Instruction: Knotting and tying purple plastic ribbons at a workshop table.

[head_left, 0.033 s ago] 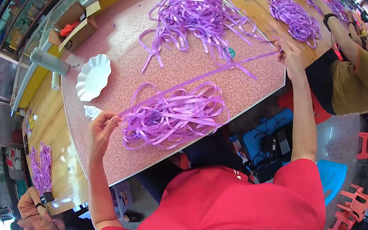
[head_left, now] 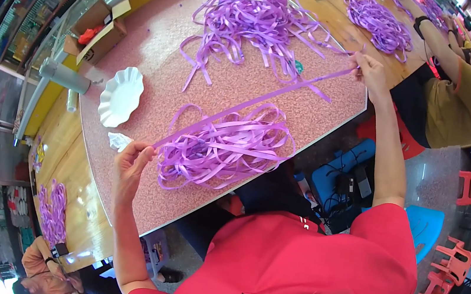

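A purple ribbon (head_left: 250, 102) stretches taut and slanting between my two hands, above the pink speckled tabletop (head_left: 159, 92). My left hand (head_left: 133, 164) pinches its near-left end beside the near pile of purple ribbons (head_left: 226, 146). Out past the table's right edge, my right hand (head_left: 370, 74) is closed on the other end, with a short tip poking out above the fingers. The ribbon passes over the near pile. Beyond it lies a larger heap of purple ribbons (head_left: 249, 21), with loose strands trailing toward me.
A white scalloped dish (head_left: 120, 97), crumpled white tissue (head_left: 119, 142) and grey cylinder (head_left: 65, 75) are at the left. Behind stands an open cardboard box (head_left: 104, 37). Another ribbon pile (head_left: 378, 24) lies far right, near a person in brown (head_left: 455, 104). Another person (head_left: 49, 274) sits lower left.
Almost nothing differs. My right hand has dipped very slightly, and the ribbon stays stretched between both hands.
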The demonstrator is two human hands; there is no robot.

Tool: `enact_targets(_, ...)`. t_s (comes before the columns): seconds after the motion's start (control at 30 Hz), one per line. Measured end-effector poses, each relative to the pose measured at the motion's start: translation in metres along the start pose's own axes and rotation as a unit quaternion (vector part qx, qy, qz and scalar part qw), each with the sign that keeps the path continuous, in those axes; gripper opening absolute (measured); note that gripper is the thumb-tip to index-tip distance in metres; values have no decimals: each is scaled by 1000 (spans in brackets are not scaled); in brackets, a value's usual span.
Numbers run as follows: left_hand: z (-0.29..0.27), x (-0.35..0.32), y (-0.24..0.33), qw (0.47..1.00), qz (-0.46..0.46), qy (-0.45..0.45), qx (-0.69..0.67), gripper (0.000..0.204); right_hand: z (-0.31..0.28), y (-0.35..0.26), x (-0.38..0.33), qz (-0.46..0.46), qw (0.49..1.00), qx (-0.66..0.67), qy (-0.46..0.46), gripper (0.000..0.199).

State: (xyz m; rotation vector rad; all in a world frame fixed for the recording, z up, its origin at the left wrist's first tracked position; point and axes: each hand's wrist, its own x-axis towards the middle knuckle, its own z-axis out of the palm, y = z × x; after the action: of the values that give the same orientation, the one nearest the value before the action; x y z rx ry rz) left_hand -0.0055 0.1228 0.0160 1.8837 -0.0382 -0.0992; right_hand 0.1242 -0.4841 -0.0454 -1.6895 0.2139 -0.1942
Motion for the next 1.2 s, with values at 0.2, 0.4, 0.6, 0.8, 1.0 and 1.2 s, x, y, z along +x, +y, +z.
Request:
enact_targets(0.2, 44, 4, 22, 1000, 3, -27, 9, 19, 140, -79, -70, -314, 927, -203, -39, 47)
enact_targets(0.4, 82, 9, 59, 993, 33, -97, -65, 21, 245, -128, -152, -418, 851, -75, -308, 36)
enact_targets(0.6, 56, 4, 38, 993, -2, -54, -105, 21, 254, -118, -139, -360, 854, -78, -368, 18)
enact_targets(0.8, 63, 13, 35, 992, -26, -61, -109, 21, 283, -109, -148, -331, 856, -83, -388, 14)
enact_targets(1.0, -5, 70, -19, 936, 113, 161, 292, 28, 281, -110, -137, -316, 885, -110, -324, 10)
enact_targets(1.2, -49, 100, -78, 780, 122, 222, 573, 51, 278, -96, -134, -321, 886, -133, -307, 9)
